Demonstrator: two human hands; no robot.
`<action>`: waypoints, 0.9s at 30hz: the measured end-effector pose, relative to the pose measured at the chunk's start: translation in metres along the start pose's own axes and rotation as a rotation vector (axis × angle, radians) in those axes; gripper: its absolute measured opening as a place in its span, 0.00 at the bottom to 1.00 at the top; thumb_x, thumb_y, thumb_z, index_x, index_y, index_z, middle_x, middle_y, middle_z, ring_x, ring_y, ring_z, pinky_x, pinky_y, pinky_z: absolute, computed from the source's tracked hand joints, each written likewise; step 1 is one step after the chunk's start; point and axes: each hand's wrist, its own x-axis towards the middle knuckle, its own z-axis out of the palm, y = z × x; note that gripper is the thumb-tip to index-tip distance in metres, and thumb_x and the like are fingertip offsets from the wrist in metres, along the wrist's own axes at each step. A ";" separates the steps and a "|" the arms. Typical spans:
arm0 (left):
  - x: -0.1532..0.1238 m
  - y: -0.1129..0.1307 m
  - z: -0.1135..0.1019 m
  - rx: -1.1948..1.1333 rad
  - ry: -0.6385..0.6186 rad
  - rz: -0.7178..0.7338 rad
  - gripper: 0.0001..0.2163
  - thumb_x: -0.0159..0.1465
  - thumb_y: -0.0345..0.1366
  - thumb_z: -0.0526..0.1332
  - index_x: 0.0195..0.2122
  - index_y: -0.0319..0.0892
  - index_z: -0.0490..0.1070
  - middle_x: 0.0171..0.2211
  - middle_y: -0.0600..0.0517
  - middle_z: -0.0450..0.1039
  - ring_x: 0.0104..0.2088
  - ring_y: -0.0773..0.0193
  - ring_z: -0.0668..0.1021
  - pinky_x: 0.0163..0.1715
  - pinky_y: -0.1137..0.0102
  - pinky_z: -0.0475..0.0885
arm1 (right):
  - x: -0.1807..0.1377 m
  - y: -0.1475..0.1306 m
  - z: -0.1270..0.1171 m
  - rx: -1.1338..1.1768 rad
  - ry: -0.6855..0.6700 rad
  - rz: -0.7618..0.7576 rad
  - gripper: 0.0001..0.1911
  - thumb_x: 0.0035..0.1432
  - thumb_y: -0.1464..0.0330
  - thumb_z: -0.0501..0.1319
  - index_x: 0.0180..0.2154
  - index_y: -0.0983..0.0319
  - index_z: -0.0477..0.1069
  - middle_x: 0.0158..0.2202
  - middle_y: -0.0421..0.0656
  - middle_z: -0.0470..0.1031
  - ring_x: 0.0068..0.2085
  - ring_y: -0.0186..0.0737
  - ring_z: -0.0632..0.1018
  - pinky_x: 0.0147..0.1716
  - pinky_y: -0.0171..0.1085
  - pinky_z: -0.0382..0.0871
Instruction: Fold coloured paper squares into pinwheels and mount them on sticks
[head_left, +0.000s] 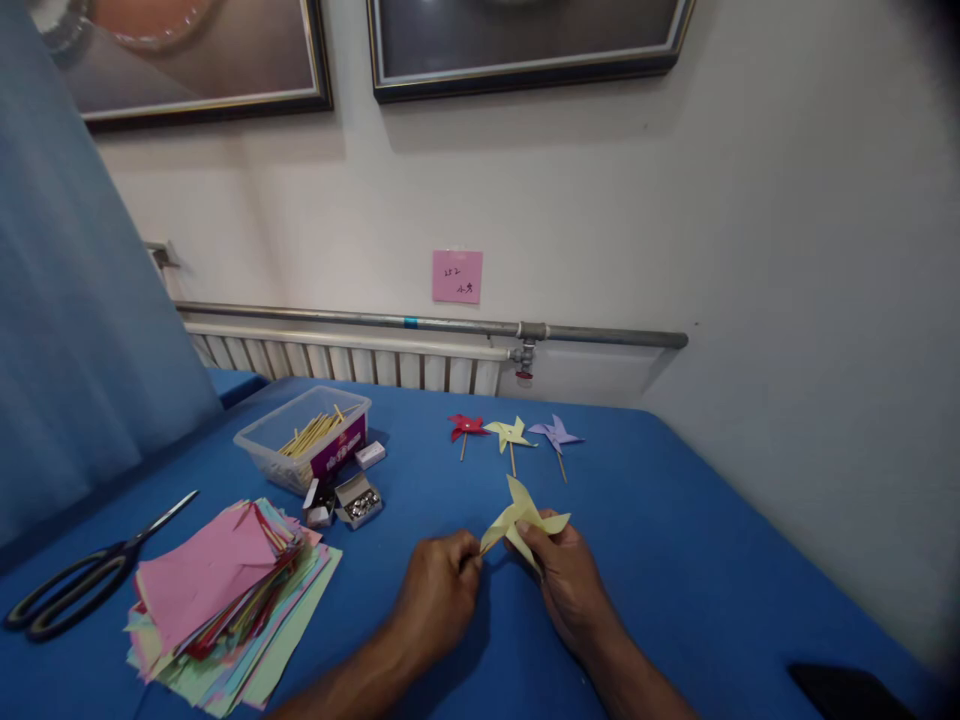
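A pale yellow paper pinwheel (523, 514) is held just above the blue table (675, 560). My right hand (564, 578) grips its folded blades from below, fingers closed. My left hand (439, 590) is closed in a pinch at the pinwheel's left side, seemingly on its thin stick, which is mostly hidden. Three finished pinwheels lie further back: a red one (466, 427), a yellow one (511, 434) and a purple one (555, 434), each on a wooden stick.
A stack of coloured paper squares (225, 600) lies at the left, with black scissors (82, 580) beside it. A clear plastic tub of wooden sticks (304, 435) and small open boxes of pins (358, 500) stand behind. A radiator and pipe run along the wall.
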 end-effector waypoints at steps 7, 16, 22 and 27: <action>0.000 -0.001 0.002 -0.016 -0.005 -0.015 0.09 0.63 0.29 0.55 0.27 0.40 0.71 0.22 0.57 0.68 0.27 0.68 0.70 0.29 0.72 0.57 | 0.002 0.001 -0.001 0.000 0.024 0.001 0.19 0.38 0.60 0.77 0.29 0.60 0.72 0.22 0.35 0.75 0.26 0.38 0.74 0.30 0.36 0.69; 0.000 0.000 0.005 -0.012 -0.003 -0.030 0.09 0.63 0.28 0.56 0.27 0.40 0.72 0.22 0.57 0.68 0.27 0.68 0.70 0.28 0.73 0.57 | 0.004 0.002 -0.001 0.012 0.063 0.010 0.19 0.37 0.62 0.77 0.30 0.59 0.72 0.24 0.35 0.77 0.26 0.40 0.77 0.29 0.36 0.71; -0.001 0.002 0.007 0.011 -0.004 -0.055 0.09 0.64 0.29 0.56 0.30 0.39 0.75 0.23 0.56 0.70 0.26 0.67 0.70 0.29 0.72 0.57 | 0.006 0.002 -0.002 0.019 0.051 0.016 0.19 0.38 0.63 0.77 0.32 0.60 0.74 0.26 0.36 0.78 0.28 0.40 0.78 0.31 0.36 0.72; 0.001 0.001 -0.002 0.124 -0.009 -0.080 0.08 0.64 0.32 0.57 0.32 0.41 0.76 0.26 0.54 0.74 0.29 0.66 0.73 0.30 0.71 0.58 | 0.012 -0.003 -0.009 0.078 0.139 -0.003 0.21 0.35 0.66 0.78 0.34 0.60 0.74 0.28 0.36 0.79 0.28 0.39 0.78 0.30 0.36 0.75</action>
